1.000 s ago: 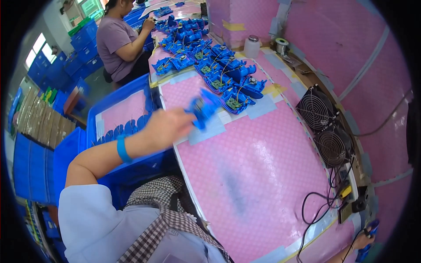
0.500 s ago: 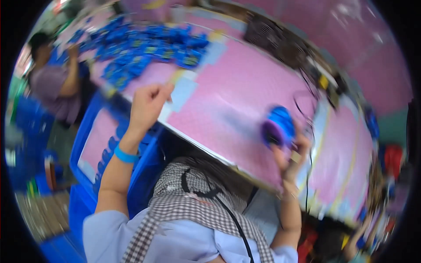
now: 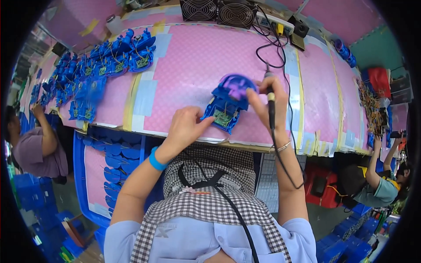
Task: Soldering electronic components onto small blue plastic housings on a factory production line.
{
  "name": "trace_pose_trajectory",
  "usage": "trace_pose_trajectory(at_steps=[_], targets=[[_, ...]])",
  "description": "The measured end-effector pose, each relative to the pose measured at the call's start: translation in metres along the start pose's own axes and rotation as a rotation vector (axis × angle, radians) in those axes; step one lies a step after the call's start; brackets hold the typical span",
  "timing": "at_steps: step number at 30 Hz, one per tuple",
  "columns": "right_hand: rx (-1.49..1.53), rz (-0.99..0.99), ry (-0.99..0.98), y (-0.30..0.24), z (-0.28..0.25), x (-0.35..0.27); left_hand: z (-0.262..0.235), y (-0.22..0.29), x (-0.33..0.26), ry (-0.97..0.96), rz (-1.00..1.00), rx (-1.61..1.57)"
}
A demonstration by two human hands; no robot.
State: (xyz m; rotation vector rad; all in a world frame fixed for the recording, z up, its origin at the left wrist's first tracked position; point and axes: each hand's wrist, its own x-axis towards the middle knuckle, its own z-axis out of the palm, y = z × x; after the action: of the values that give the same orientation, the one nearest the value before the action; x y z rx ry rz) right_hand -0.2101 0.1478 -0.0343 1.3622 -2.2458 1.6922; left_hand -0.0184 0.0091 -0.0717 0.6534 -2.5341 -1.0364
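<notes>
A blue plastic housing [image 3: 225, 115] with a green circuit board and thin wires sits in front of me on the pink tabletop. Joined to its far end is a round blue-and-purple part [image 3: 237, 87], blurred by motion. My left hand [image 3: 187, 126] is closed at the near left side of the housing, its thumb on the edge beside the board. My right hand [image 3: 272, 103] wraps round a black corded pen-like tool [image 3: 271, 110], perhaps a soldering iron; its tip cannot be made out. The right fingertips are close by the round part; whether they touch it is unclear.
Rows of similar blue housings [image 3: 103, 65] cover the table's left side. A blue bin [image 3: 79, 175] of blue parts stands below the edge. Two black fans [image 3: 237, 15], a power strip [image 3: 274, 24] and loose cords [image 3: 280, 55] lie at the back. Co-workers sit left [image 3: 37, 149] and right [image 3: 377, 193].
The blue-and-purple piece has come left from the right side, now with its circuit board showing. My left hand has moved right onto it. A corded tool now shows in my right hand.
</notes>
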Motion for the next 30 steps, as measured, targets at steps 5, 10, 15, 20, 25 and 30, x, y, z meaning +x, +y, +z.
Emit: trace_pose_trajectory(at_steps=[5, 10, 15, 20, 25, 30], targets=[[-0.26, 0.013, 0.158, 0.026, 0.003, 0.031, -0.003, 0.003, -0.028, 0.151, 0.038, 0.047], [-0.221, -0.083, 0.113, 0.029, -0.011, -0.001, -0.012, 0.001, -0.063, 0.289, -0.008, 0.09], [-0.259, -0.201, -0.124, 0.037, -0.006, -0.021, 0.006, 0.006, -0.064, 0.348, 0.07, 0.051], [-0.095, -0.333, -0.267, 0.027, -0.001, -0.019, 0.017, 0.019, -0.041, 0.281, 0.064, 0.069], [0.012, -0.106, 0.042, 0.007, -0.037, -0.047, -0.039, 0.015, -0.011, 0.165, -0.293, -0.625], [0.191, 0.165, 0.193, -0.002, -0.04, -0.067, -0.042, 0.025, 0.032, 0.011, -0.067, -0.651]])
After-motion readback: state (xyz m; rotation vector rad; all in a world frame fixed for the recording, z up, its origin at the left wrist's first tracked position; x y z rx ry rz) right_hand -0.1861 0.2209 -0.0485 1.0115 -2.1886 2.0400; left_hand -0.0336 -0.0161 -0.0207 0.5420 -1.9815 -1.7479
